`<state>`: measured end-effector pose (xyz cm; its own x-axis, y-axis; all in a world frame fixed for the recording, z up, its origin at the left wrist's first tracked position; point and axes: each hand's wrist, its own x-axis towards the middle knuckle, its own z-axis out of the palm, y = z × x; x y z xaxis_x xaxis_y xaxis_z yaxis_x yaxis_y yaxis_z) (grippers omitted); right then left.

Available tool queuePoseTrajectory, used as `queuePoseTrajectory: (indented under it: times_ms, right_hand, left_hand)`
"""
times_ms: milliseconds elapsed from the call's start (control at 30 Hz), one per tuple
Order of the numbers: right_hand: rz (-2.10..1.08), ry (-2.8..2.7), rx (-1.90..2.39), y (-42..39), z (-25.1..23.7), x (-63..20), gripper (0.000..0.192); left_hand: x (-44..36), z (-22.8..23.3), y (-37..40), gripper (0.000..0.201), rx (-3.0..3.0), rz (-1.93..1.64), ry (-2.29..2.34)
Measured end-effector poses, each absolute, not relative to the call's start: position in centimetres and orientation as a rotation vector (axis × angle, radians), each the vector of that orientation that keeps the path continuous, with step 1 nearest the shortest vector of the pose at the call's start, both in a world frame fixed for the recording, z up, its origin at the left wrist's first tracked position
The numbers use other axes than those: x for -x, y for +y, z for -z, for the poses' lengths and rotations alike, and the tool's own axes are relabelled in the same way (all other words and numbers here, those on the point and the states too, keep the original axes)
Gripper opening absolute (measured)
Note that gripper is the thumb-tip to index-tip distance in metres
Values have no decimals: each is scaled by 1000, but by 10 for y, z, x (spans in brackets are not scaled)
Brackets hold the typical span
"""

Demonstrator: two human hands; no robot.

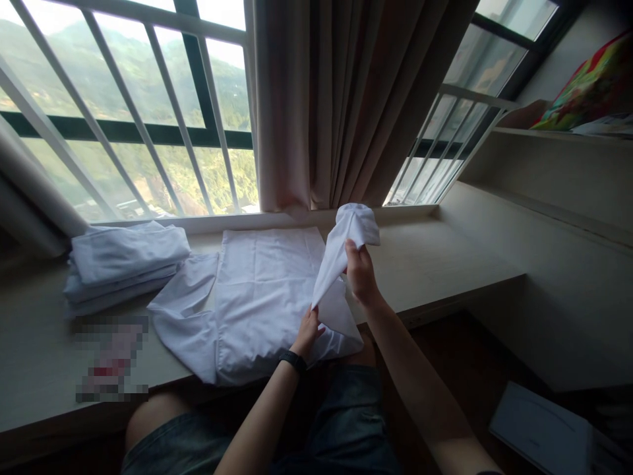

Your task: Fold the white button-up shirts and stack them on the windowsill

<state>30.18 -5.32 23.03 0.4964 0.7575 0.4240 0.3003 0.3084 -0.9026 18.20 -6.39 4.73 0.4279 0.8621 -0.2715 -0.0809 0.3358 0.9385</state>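
Note:
A white shirt (267, 284) lies spread on the desk in front of me, its body flat and one sleeve (185, 316) stretching out to the left. My right hand (361, 270) is closed around the other sleeve (336, 247), lifting it above the desk at the right, with the cuff end drooping over the top. Lower down, my left hand (307, 332) pinches the same sleeve close to the shirt's body, and the cloth between both hands is pulled taut. A dark band is on my left wrist.
A stack of folded white cloth (126, 260) sits at the desk's left. Nearer me is a pixelated patch (111, 363). Barred windows and a curtain (316, 105) line the back. At right stand a side panel and shelf (568, 135); a pale flat box (541, 425) is lower right.

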Motion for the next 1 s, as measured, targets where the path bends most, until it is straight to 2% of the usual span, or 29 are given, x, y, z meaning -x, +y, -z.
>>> queuePoseTrajectory:
  times_ms: [233, 400, 633, 800, 900, 1000]
  right_hand:
    - [-286, -1123, 1274, -41, -258, -301, 55]
    - [-266, -1213, 1260, -16, -250, -284, 55]
    - [-267, -1367, 1449, 65, -188, -234, 52]
    - [-553, -1497, 1923, 111, -127, -195, 59]
    - [-707, -1769, 1987, 119, -101, -192, 67]
    - [-700, -1910, 1900, 104, -84, -221, 47]
  left_hand:
    - [-198, -44, -51, 64, -834, -615, 794]
    - [-186, -39, -43, 57, -895, -629, 818]
    - [-152, -26, -36, 50, -855, -603, 874]
    - [-143, -12, -31, 55, -641, -691, 801]
    - [-141, -7, -28, 49, -604, -706, 799]
    - [-137, -4, -26, 42, -536, -708, 761]
